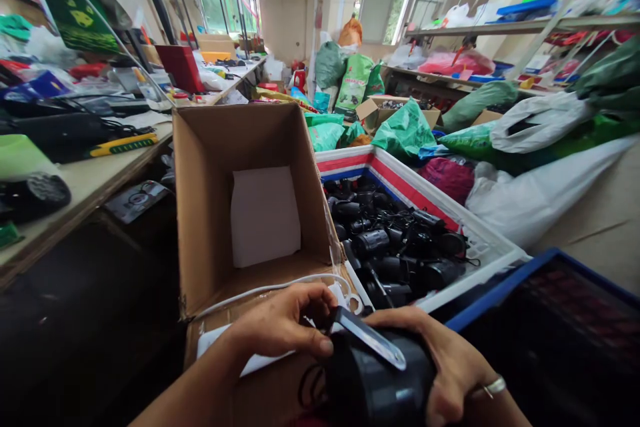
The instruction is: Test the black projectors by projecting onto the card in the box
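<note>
My right hand (453, 363), with a ring on one finger, is wrapped round a black rounded device (373, 383) low in the view. My left hand (283, 327) pinches at the device's top, where a shiny flat strip (370, 338) lies across it. A white cord (270, 288) runs over the near edge of an open cardboard box (200, 213) just beyond my hands. A white sheet (264, 215) lies inside the box.
A striped woven sack (425, 197) full of several black devices sits right of the box. A blue-rimmed crate (550, 320) is at lower right. A cluttered workbench (85, 180) runs along the left. Green and white bags (500, 133) pile up behind.
</note>
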`<state>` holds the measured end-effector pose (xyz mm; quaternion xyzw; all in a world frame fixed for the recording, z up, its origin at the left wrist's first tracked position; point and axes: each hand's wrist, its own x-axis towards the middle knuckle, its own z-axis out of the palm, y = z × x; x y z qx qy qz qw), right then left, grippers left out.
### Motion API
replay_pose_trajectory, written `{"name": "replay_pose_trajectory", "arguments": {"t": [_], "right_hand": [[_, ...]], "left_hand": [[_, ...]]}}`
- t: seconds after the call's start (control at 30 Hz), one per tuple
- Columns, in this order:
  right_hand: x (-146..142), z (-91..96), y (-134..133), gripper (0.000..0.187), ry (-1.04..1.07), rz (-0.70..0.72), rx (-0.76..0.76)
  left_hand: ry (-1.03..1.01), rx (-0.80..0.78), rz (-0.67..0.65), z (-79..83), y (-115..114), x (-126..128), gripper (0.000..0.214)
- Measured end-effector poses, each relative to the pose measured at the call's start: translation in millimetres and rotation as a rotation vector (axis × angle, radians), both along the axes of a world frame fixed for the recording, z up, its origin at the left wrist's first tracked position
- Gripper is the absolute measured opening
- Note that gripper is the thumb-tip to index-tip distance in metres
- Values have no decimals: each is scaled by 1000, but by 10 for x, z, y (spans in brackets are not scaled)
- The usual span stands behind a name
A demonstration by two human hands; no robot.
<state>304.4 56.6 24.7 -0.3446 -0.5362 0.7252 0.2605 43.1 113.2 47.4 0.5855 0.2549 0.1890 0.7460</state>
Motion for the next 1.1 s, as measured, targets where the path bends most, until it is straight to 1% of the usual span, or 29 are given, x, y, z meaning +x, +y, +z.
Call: {"name": "replay_pose_trajectory", "arguments": {"t": [0.07,0.13,0.2,0.23,0.27,0.3,0.37,0.4,0.47,0.5,0.57,0.6,0.63,0.7,0.8,0.83,0.87,0.9,0.93,0.97,1.0,1.03,1.07,1.1], "right_hand": [[-79,-13,-19,91,77,59,-73],[-152,-40,-33,91,163,66,-104],[-181,-102,-13,99,235,-4,-99],[-169,-158,17,104,208,-89,-64],[-135,-236,59,105,120,-197,-16],[-80,-337,111,101,-11,-313,38],[73,-598,226,84,-323,-515,122],[157,-747,277,74,-440,-580,133],[299,-1035,350,61,-613,-666,145],[346,-1158,371,57,-681,-694,161],[385,-1330,390,54,-778,-719,206],[382,-1374,393,54,-806,-720,231],[367,-1389,392,55,-825,-717,254],[316,-1334,374,60,-850,-712,292],[188,-1097,245,65,-842,-696,319],[124,-1003,164,63,-795,-650,315],[48,-916,64,61,-713,-573,294],[-42,-844,-49,61,-608,-466,263],[-145,-795,-170,66,-477,-342,210],[-258,-770,-290,77,-379,-238,159],[-378,-771,-400,87,-325,-167,123],[-499,-793,-495,88,-304,-122,97],[-614,-829,-567,80,-314,-107,90],[-716,-870,-615,67,-330,-113,96]], "left_hand": [[-51,-78,-62,-62,8,-12,42],[-83,-107,-111,-76,-5,-35,44],[-118,-119,-103,-63,-37,-78,44],[-121,-121,-68,-54,-60,-108,42],[-115,-112,-20,-45,-87,-143,39],[-99,-89,33,-36,-117,-181,36],[-50,-21,131,-19,-178,-260,28],[-18,17,170,-10,-207,-298,24],[44,85,241,6,-254,-366,20],[73,117,276,10,-272,-394,20],[121,185,341,2,-296,-442,20],[138,211,369,-10,-305,-461,20],[154,229,391,-27,-312,-478,20],[181,250,433,-66,-324,-502,19],[234,273,522,-109,-332,-502,19],[241,269,561,-114,-329,-491,19],[234,251,603,-115,-322,-475,19],[213,222,648,-113,-309,-457,19],[183,189,694,-110,-293,-438,20],[150,158,742,-107,-273,-422,21],[120,132,789,-104,-251,-411,23],[98,112,831,-101,-231,-410,24],[82,93,865,-97,-213,-418,26],[65,76,892,-90,-198,-436,28]]}}
